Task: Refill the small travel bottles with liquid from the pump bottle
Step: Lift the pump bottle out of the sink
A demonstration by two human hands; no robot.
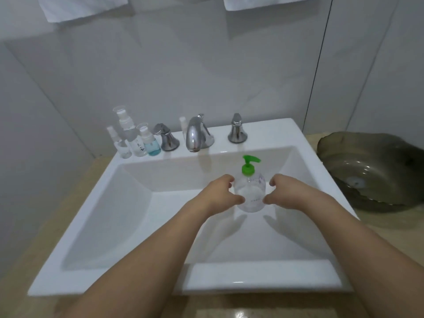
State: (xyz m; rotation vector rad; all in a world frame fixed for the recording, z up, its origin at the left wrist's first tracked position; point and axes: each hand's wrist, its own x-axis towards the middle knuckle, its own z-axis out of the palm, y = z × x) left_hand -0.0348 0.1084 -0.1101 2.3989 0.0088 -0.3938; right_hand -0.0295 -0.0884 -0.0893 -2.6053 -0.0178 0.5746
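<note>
- Pump bottle point(250, 193): clear, green pump on top, upright in the sink point(128, 216) basin, long axis vertical, spout pointing right.
- Left hand point(221, 192) and right hand point(281, 191): one on each side of the bottle, equally near; each grip has curled fingers and thumb at the bottle's wall. Whether they clasp it firmly cannot be told.
- Travel bottles point(137, 138): well apart from the hands, far-left on the sink ledge; three in a cluster, perhaps a fourth behind the tap point(197, 134).
- Count: one pump bottle, one tap, two tap handles.

Bare forearms, no sleeves, hands point(223, 193) unadorned
</note>
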